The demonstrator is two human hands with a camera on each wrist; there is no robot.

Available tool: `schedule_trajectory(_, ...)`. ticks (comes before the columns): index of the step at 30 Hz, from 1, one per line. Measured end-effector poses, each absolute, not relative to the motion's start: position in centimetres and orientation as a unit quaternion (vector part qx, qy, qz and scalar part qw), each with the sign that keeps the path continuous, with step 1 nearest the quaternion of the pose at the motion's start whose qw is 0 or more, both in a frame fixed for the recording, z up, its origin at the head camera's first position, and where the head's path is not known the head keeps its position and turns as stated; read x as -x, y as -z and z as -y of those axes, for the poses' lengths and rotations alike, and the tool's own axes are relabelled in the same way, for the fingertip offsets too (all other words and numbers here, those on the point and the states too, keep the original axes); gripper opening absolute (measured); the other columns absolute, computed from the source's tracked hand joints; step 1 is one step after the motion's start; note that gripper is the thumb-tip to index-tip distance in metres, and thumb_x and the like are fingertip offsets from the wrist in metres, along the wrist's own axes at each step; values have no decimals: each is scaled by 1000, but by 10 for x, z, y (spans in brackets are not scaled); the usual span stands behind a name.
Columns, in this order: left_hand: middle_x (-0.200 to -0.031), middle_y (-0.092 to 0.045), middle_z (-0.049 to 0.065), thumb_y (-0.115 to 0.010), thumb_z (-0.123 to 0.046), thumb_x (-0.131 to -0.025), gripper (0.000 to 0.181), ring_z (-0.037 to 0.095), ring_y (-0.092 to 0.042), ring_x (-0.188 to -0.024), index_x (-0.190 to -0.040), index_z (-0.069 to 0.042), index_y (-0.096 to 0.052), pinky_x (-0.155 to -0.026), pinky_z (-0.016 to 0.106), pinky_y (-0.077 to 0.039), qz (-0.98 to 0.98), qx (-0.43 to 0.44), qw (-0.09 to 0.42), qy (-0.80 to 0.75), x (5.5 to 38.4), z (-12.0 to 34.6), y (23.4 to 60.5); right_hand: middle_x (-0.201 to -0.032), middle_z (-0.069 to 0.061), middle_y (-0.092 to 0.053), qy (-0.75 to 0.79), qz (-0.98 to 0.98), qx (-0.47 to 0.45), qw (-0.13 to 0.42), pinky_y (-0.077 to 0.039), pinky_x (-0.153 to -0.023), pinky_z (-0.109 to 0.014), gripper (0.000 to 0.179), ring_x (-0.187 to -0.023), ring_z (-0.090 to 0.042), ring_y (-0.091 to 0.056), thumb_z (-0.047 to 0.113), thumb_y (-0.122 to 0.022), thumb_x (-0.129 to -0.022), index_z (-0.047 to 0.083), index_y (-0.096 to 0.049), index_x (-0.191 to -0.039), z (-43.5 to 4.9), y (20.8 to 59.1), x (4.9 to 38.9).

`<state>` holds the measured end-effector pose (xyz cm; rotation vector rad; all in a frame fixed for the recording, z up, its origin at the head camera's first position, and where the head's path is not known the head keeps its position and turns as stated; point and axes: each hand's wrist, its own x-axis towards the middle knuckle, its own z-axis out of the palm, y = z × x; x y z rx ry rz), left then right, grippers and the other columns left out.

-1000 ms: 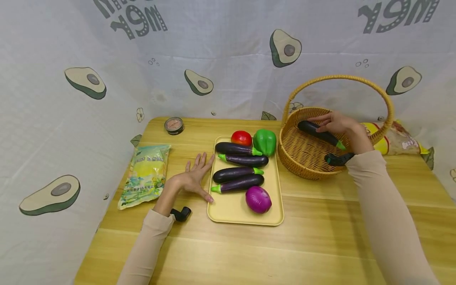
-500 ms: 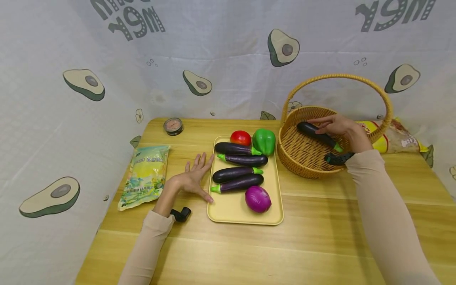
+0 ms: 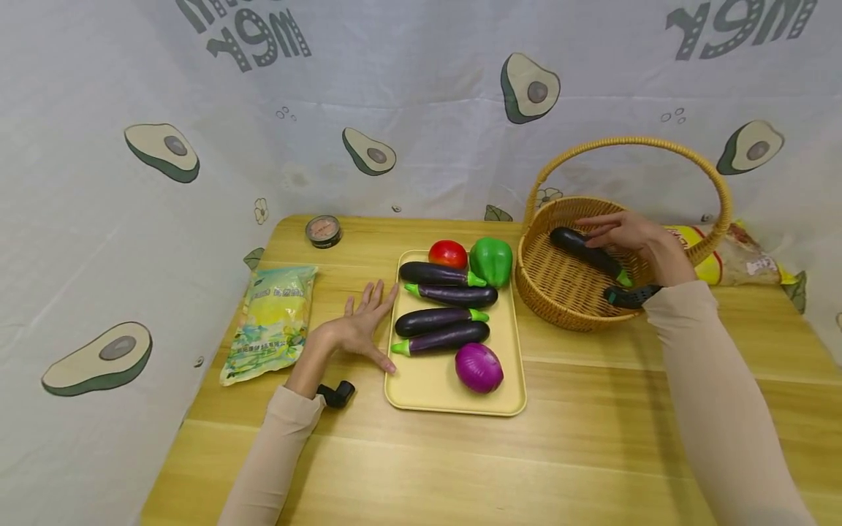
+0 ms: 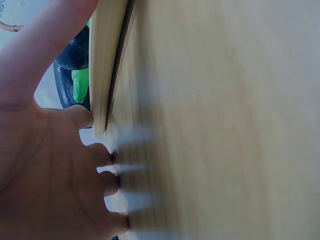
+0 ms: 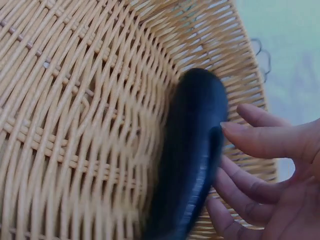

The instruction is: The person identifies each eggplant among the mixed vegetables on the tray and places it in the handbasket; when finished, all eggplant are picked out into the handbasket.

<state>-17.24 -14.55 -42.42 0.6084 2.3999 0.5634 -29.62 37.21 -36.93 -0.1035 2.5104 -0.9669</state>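
Note:
Inside the wicker basket (image 3: 559, 281) lies a dark purple eggplant (image 3: 585, 250) with a green stem. My right hand (image 3: 628, 232) is over it, fingers loosely extended. In the right wrist view, all the visible digits are on one side of the eggplant (image 5: 192, 145), one fingertip right at its edge. My left hand (image 3: 351, 332) spreads its fingers by the left rim of the yellow tray (image 3: 421, 391), thumb and index finger at the rim. On that tray are several eggplants (image 3: 439, 337), a purple onion (image 3: 479, 368), a green bell pepper (image 3: 491, 261) and a red tomato (image 3: 448, 254).
A yellow-green packet (image 3: 272, 321) lies left of my left hand. Toward the back left stands a small round tin (image 3: 324, 231). Another yellow bag (image 3: 743, 263) lies behind the basket on the right. The basket's tall handle (image 3: 631, 140) arches above my right hand.
The eggplant's stem end has sunk lower into the basket, and my right hand's fingers have loosened from it. My left hand stays at the tray's rim. The view shifts slightly.

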Motion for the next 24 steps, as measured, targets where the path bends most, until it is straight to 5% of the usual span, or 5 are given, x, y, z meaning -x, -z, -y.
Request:
schedule_trajectory(8,-167,32,18,-94,-47,-71,150,35,32,-156,-165,-19,20,-125,65,17,-902,-228,299,-215,173,144,424,-154,-36,-43,327,-924,87,178,-39,-112,-66,60,-139,-52,-44,28,-55,-108,6,-36,-161,-341,331,270)
schedule_trajectory(12,-167,32,18,-93,-47,-71,150,35,32,-156,-164,-19,20,-125,65,17,-901,-228,298,-216,173,144,423,-150,-30,-53,334,-927,100,140,-48,-108,-45,63,-135,-42,-53,39,-61,-105,14,-42,-160,-313,317,251)
schedule_trajectory(16,-168,32,18,-94,-47,-71,150,35,31,-156,-164,-19,20,-124,65,17,-901,-228,298,-218,173,144,424,-144,-22,-60,332,-928,138,96,-46,-87,-16,58,-128,-33,-59,37,-66,-102,20,-51,-155,-282,316,233)
schedule_trajectory(24,-167,33,18,-94,-45,-71,149,35,33,-156,-165,-18,19,-124,65,18,-899,-226,298,-226,171,145,424,-144,-22,-57,323,-912,242,72,-46,-81,-42,59,-114,-38,-57,21,-70,-100,16,-50,-155,-215,331,215)
